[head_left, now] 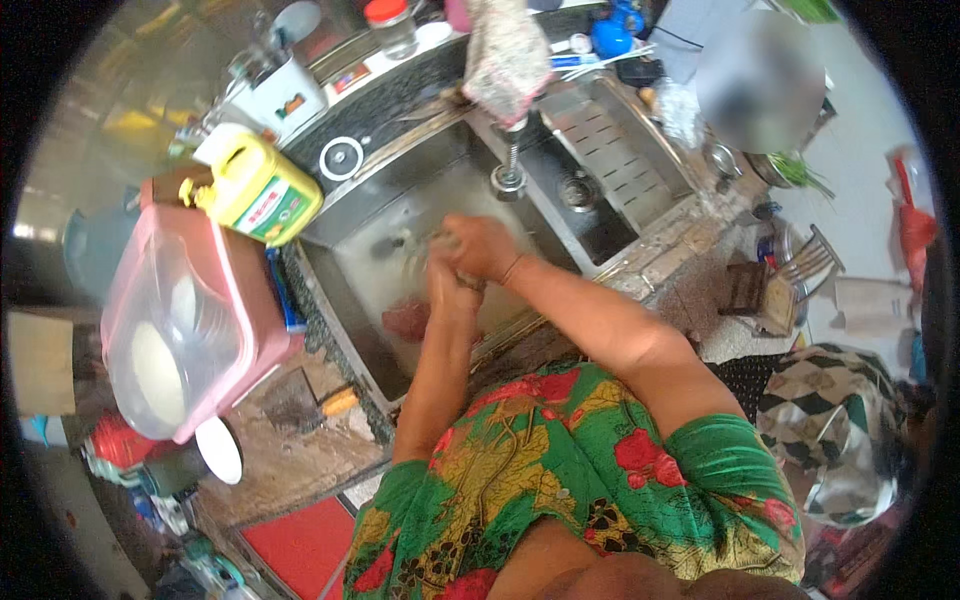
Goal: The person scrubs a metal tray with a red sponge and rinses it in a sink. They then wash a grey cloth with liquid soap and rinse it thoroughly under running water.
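My left hand (443,264) and my right hand (484,246) are pressed together over the large basin of a steel sink (349,341). The right lies across the left, its fingers curled. Both are blurred, and whatever may be between them is hidden. Cloudy water (360,274) stands in the basin under them. A reddish lump (407,320), possibly meat, sits in the water beside my left forearm. Farther left, a small dark shape (386,247) shows on the basin floor, perhaps the drain. The tap (509,180), wrapped above in a cloth (506,64), hangs just beyond my hands.
A yellow pump jug (262,191) stands at the sink's left corner, beside a pink lidded bin (251,315). To the right are a narrow second basin (581,191) and a slotted drainer (611,142). A wooden utensil rack (772,300) stands farther right. A blurred patch hides part of the upper right.
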### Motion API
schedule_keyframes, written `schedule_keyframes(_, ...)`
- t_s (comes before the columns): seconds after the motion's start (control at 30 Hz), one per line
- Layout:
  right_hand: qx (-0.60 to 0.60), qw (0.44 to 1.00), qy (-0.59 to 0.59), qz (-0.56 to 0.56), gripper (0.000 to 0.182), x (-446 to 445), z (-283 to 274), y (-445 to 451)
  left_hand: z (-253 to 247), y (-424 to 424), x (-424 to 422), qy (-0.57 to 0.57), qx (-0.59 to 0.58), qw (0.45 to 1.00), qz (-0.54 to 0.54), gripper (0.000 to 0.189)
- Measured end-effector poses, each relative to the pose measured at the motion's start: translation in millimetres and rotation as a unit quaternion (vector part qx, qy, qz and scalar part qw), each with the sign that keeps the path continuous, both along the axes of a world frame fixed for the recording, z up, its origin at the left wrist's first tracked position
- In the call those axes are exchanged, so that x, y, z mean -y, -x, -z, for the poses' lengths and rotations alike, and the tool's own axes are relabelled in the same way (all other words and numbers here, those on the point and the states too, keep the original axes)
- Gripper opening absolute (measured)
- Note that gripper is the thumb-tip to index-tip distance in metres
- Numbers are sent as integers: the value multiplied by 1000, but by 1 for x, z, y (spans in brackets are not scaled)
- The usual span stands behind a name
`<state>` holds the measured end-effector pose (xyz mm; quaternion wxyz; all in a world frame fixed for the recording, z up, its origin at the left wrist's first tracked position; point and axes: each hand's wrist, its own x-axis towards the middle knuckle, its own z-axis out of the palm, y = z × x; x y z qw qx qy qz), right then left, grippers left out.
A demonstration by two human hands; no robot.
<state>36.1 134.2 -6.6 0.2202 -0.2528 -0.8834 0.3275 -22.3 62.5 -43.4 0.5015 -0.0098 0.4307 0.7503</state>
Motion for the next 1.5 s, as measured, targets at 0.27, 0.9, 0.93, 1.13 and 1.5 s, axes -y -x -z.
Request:
schedule_keyframes(0.27, 20, 999, -5, 25, 34, 19, 6, -12, -16, 4, -1, 25, 130, 990, -48, 28)
schedule_keyframes(0.9, -44, 966, 245, 68, 32, -12, 33, -62, -34, 15, 12, -136, -36, 990, -11, 23)
schedule_keyframes(0.93, -72, 963, 250, 64, 34, -16, 27, -60, -31, 13, 11, -130, -58, 990, 8, 23)
schedule_keyframes(1.13, -117, 925, 361, -26, 41, -19, -25, -52, -42, -1, 9, -55, -312, 941, 116, 22)
schedule_keyframes(1.5, -172, 903, 384, 88, 16, -28, -25, -50, -46, -14, 16, -31, -431, 894, 117, 59)
